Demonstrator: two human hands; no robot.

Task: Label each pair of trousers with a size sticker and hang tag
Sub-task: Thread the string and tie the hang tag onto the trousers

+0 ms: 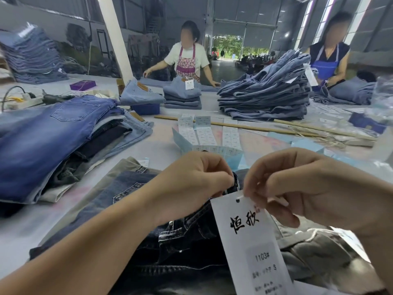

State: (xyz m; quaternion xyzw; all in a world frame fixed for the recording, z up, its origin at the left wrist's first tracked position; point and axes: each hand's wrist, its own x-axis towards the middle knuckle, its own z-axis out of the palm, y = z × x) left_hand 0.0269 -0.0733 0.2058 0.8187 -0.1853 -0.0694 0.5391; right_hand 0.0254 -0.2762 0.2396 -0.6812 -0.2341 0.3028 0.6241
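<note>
— What did the table (161,150) and the hall look like?

— The pale table ran wide under a high shed roof; a blue jeans heap (53,141) lay left, a grey-blue stack (265,96) far right, sticker sheets (207,135) between.

— And the hands?

— The left hand (191,184) pinched dark trousers (180,241) at the waistband at the near edge. The right hand (297,186), fingers curled, pinched the top of the white hang tag (251,241) lying over them.

— Open room?

— Bare surface showed left of the trousers.
</note>
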